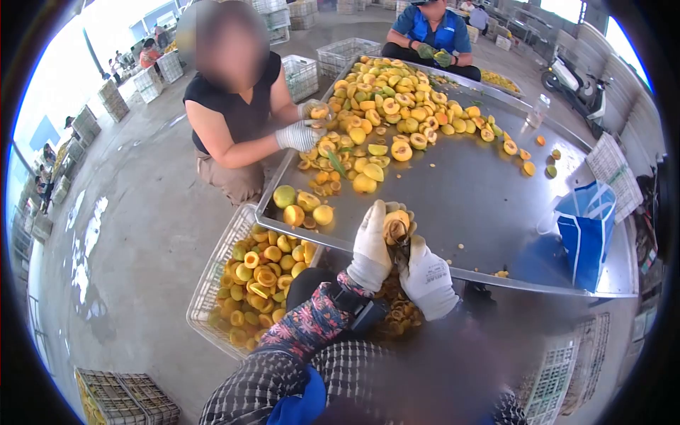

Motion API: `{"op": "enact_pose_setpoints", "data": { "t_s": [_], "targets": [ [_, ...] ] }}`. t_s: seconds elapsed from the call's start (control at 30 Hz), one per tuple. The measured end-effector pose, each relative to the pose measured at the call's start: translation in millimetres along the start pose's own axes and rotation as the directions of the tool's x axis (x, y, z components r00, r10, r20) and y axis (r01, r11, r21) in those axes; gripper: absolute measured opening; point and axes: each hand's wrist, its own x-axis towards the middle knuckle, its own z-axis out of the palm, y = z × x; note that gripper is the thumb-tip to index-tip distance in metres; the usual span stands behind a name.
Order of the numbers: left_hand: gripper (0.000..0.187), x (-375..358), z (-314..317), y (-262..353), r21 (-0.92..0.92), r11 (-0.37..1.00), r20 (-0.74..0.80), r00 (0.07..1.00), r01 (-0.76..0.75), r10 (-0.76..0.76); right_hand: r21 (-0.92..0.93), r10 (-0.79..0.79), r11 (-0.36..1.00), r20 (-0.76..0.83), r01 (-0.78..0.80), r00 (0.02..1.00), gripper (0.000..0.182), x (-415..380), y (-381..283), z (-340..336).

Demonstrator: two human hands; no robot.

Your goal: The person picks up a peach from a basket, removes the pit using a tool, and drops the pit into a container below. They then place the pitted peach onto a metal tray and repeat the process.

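Observation:
Both of my hands wear white gloves and meet just in front of the metal table's near edge. My left hand (371, 246) is wrapped round a halved yellow fruit (396, 225), whose brown hollow faces up. Against the lower side of this fruit, my right hand (428, 275) is closed on a dark tool (400, 251), mostly hidden by the fingers. Brown pits and scraps (401, 316) lie below my hands. Many halved yellow fruits (397, 99) are heaped on the metal table (453, 205).
A white crate (205, 301) of fruit halves stands left of my legs. Across the table's left corner, a person (241, 113) in gloves holds fruit; another person (432, 39) sits at the far edge. A blue bag (584, 230) and a clear bottle (538, 111) are at right.

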Motion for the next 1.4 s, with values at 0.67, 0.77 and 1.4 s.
{"op": "enact_pose_setpoints", "data": {
  "t_s": [0.67,0.77,1.4],
  "targets": [
    [0.04,4,-29,7,0.494,0.862,0.126,0.99,-0.115,0.06,-0.009,-0.248,0.969,0.043,0.248,0.968,0.026,-1,22,-9],
    [0.042,-2,-11,17,0.274,0.961,0.133,0.988,0.042,-0.081,0.052,-0.211,0.976,-0.041,0.213,0.977,0.032,-1,14,-6],
    [0.042,-31,4,2,0.118,0.993,-0.096,0.995,-0.014,0.026,0.008,-0.12,0.993,0.026,0.12,0.992,0.034,-24,-1,1]
  ]
}}
